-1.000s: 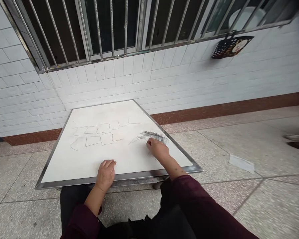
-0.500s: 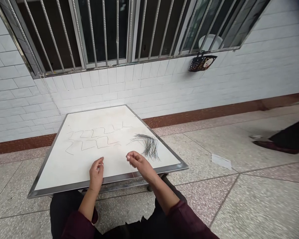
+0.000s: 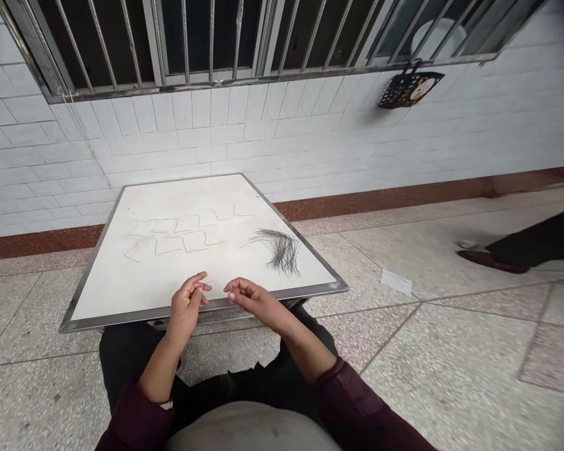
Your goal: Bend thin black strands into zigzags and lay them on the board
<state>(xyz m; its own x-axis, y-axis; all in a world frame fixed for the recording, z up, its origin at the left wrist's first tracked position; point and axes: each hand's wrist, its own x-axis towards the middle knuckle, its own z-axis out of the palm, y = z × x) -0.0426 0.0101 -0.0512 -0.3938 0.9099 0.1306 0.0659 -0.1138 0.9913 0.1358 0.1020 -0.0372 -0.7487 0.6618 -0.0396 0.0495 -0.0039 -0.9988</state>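
Observation:
Over the near edge of the white table (image 3: 136,288), my right hand (image 3: 256,304) is closed, thumb and fingertips pinching a fine wire-like strand (image 3: 213,282). The strand arches faintly across the small gap to my left hand (image 3: 187,307). Its thumb and fingers are bent together at the strand's other end, with the index finger raised; the exact grip is hard to see. Farther back lie thin strands bent in zigzag steps (image 3: 185,244), in roughly two rows. To the right is a loose pile of dark, fine strands (image 3: 284,250).
A metal rim (image 3: 310,290) borders the table, which stands near a white tiled wall (image 3: 178,138). Above are barred windows (image 3: 211,37) and a hanging dark bag (image 3: 411,88). On the right, a person's leg and shoe (image 3: 496,260) show near a white paper-like piece (image 3: 395,282) on the floor.
My right hand has moved left and my left hand right, so they are closer together. The strand that hung from my right hand now spans between them. The camera view has tilted down.

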